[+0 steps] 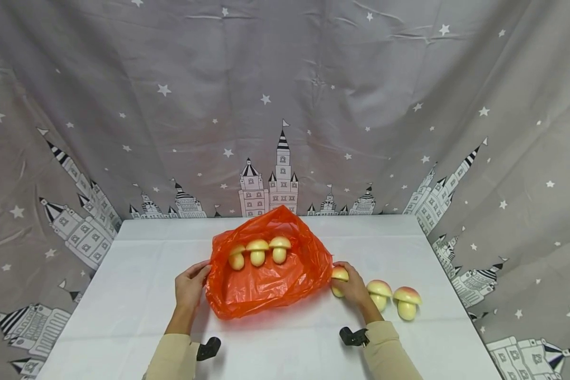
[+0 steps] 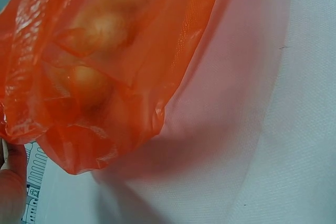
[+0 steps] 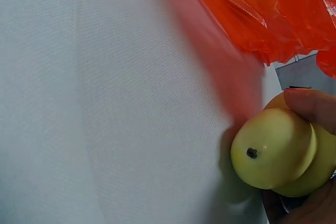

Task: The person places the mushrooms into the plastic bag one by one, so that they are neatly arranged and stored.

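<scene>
A red plastic bag (image 1: 266, 290) lies on its side with its mouth spread toward me. Three yellow toy mushrooms (image 1: 257, 253) sit in a row inside it and show dimly through the film in the left wrist view. At the bag's left rim, my left hand (image 1: 189, 282) pinches the plastic; most of its fingers are hidden in the left wrist view. Just right of the bag, my right hand (image 1: 353, 287) grips another toy mushroom (image 3: 275, 148) between thumb and fingers, its stem end with a dark spot facing the wrist camera.
Two more toy mushrooms, one (image 1: 379, 294) close by my right forearm and one (image 1: 407, 303) farther right, stand on the white table (image 1: 285, 348). Behind the table hangs a grey curtain (image 1: 313, 105) printed with castles and stars.
</scene>
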